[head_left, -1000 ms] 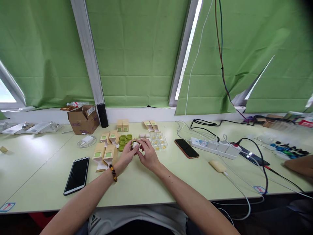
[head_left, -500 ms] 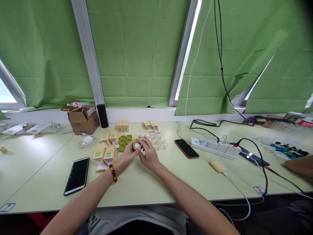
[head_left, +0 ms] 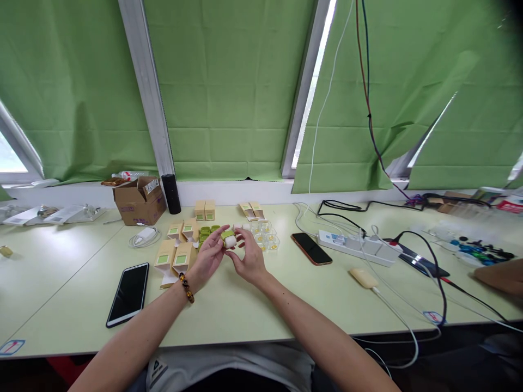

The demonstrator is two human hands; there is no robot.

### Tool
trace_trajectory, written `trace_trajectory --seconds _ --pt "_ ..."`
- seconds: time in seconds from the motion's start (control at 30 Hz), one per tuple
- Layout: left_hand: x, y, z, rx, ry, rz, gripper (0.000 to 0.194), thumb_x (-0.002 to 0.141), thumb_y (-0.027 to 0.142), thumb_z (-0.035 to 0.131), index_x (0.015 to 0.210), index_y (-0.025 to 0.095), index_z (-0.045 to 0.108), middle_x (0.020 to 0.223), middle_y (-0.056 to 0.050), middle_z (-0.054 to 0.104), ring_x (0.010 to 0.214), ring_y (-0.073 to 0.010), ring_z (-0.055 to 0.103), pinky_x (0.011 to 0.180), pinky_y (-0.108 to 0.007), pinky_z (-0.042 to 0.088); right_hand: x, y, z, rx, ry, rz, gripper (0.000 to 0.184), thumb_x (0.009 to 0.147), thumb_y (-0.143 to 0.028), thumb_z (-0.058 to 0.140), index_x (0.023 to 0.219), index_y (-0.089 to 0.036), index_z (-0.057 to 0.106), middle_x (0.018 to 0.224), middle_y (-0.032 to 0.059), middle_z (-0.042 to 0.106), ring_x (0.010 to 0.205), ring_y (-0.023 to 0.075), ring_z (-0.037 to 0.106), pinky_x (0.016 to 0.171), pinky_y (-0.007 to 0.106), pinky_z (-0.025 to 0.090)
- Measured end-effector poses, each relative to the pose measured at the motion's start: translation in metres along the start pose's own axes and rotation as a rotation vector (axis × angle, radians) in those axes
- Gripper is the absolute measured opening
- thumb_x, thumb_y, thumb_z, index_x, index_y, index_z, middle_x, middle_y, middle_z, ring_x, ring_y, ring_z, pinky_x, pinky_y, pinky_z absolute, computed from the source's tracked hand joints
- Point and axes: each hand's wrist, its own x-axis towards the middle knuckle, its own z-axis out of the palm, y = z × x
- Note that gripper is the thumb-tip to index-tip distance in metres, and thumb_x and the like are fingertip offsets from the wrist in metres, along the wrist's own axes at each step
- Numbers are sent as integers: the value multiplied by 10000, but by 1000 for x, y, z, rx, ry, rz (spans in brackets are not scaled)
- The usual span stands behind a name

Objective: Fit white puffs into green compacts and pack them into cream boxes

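A small container [head_left: 229, 239], green on top with a white rounded part, is held up between my two hands over the table. My left hand [head_left: 207, 257], with a beaded bracelet at the wrist, supports it from the left with fingers loosely extended. Curved around its right side are the fingers and thumb of my right hand [head_left: 250, 258]. Green square cups [head_left: 205, 233] stand in rows just behind my left hand, partly hidden by it. Several clear cups with yellow centres [head_left: 266, 235] sit beyond my right hand. White pieces [head_left: 244, 226] lie between the two groups.
Opened cartons [head_left: 184, 256] stand left of my hands, closed cartons [head_left: 205, 210] behind. Phones lie left [head_left: 128, 294] and right [head_left: 311, 249]. A power strip [head_left: 359, 246] with tangled cables occupies the right. A cardboard box [head_left: 139, 201] and black cylinder [head_left: 171, 194] stand at the back left.
My left fingers have opened out and my hands have spread slightly apart. The container has turned, so more of its green and white surface shows.
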Motion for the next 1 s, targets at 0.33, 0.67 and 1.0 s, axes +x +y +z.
trace_trajectory --seconds 0.33,0.67,1.0 --pt "7 5 -19 -292 -37 -29 649 836 164 822 1418 189 536 1240 -133 707 1100 -220 694 1018 -371 506 0 -5 0 188 -22 135 649 857 -266 774 1429 -289 470 1249 103 632 1036 250 656 782 401 612" --pt "6 4 -21 -300 -53 -61 541 795 174 825 1299 161 628 1148 -118 747 1032 -243 728 892 -343 539 0 -10 2 317 -36 164 524 849 -241 774 1323 -285 554 1242 80 673 1008 226 675 787 373 600" --pt "3 3 -17 -138 -62 -17 579 762 219 867 1281 190 615 1220 -125 720 1156 -286 697 894 -345 533 -1 -12 2 333 -11 229 558 787 -313 867 1270 -281 590 1272 78 682 1046 240 674 793 369 584"
